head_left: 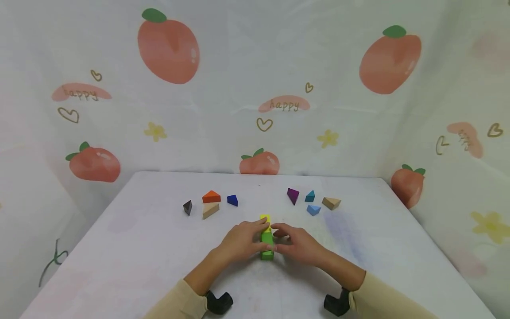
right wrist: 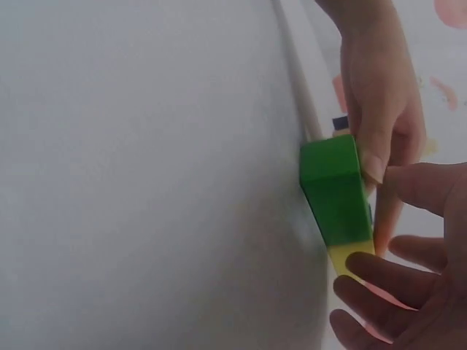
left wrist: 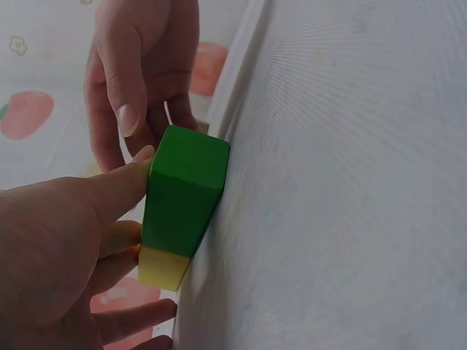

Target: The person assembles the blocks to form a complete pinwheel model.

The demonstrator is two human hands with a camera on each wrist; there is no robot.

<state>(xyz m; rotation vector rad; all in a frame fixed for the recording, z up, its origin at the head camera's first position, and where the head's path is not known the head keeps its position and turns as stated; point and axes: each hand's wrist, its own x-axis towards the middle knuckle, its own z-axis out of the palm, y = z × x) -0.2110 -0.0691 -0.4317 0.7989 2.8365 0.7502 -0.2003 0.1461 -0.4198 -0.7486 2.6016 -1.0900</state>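
A green block (head_left: 267, 239) lies on the white table in front of me, with a yellow block (left wrist: 166, 268) end to end behind it. From the left, my left hand (head_left: 241, 239) rests its thumb against the green block, its extended fingers beside and over the yellow one. On the other side is my right hand (head_left: 300, 243), fingers spread and slightly bent. Its thumb is close to the left thumb at the green block, and its fingertips are near the yellow block. Whether those right fingertips touch cannot be told. The left fingers partly hide the yellow block in the head view.
Farther back on the left lie grey (head_left: 187, 207), orange (head_left: 211, 197), wooden (head_left: 210, 210) and blue blocks (head_left: 233, 200). Back right are purple (head_left: 293, 196), teal (head_left: 310, 196), light blue (head_left: 313, 210) and wooden blocks (head_left: 331, 203). A printed curtain (head_left: 231, 57) hangs behind the table.
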